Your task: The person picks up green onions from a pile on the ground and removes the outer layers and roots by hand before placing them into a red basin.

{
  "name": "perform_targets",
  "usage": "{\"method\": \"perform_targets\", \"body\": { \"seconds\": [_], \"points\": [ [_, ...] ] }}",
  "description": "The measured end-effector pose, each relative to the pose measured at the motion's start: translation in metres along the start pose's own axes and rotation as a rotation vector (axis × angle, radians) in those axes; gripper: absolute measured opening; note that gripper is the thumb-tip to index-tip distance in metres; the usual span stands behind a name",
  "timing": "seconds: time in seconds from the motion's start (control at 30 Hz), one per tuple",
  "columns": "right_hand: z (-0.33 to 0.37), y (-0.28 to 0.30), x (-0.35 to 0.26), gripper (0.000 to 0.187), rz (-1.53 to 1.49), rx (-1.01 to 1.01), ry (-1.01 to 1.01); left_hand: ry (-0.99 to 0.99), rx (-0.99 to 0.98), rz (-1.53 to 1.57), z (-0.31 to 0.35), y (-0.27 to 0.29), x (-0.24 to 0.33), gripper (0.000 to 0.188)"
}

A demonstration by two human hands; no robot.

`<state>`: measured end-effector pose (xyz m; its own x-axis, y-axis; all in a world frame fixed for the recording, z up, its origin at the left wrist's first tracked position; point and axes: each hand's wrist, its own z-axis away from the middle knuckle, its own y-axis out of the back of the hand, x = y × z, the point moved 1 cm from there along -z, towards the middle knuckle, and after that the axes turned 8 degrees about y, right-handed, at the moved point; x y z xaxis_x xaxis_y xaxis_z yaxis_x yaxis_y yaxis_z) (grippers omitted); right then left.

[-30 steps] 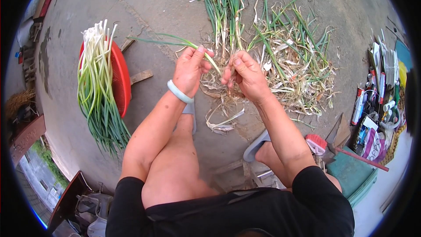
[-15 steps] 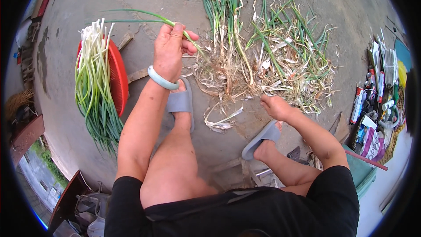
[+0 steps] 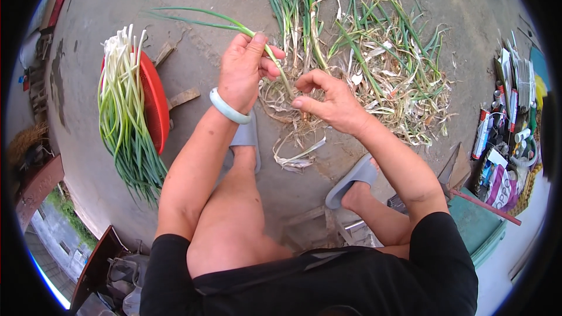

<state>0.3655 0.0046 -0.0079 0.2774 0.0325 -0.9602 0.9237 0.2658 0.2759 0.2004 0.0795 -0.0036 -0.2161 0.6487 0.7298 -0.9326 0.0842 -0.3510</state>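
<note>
A single scallion is pinched between the thumb and fingers of my left hand, which wears a pale bangle. Its green leaves stretch off to the left, and its root end slants down to the right. My right hand is at that root end, thumb and forefinger apart on either side of it. Beyond my hands lie uncleaned scallions with dry roots, beside a heap of peeled skins and trimmings. To the left, cleaned scallions rest across a red basket, white ends pointing away.
Wooden pieces lie by the basket. A small clump of peelings sits on the concrete between my grey slippers. Bags and assorted goods crowd the right side, near a green bin with a reddish rod across it.
My right hand has risen from beside the trimmings to the scallion's root end, its fingers spreading apart. My left hand has shifted slightly right with the scallion.
</note>
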Motion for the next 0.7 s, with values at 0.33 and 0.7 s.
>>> {"method": "perform_targets", "body": {
  "seconds": [0.33, 0.7],
  "points": [
    [0.011, -0.029, 0.015, 0.012, -0.741, -0.028, -0.364, 0.066, -0.048, 0.023, 0.002, 0.002, -0.011, 0.015],
    [0.014, -0.028, 0.013, 0.013, -0.872, -0.086, -0.391, 0.122, -0.092, 0.042, 0.005, 0.001, -0.010, 0.015]
  ]
}}
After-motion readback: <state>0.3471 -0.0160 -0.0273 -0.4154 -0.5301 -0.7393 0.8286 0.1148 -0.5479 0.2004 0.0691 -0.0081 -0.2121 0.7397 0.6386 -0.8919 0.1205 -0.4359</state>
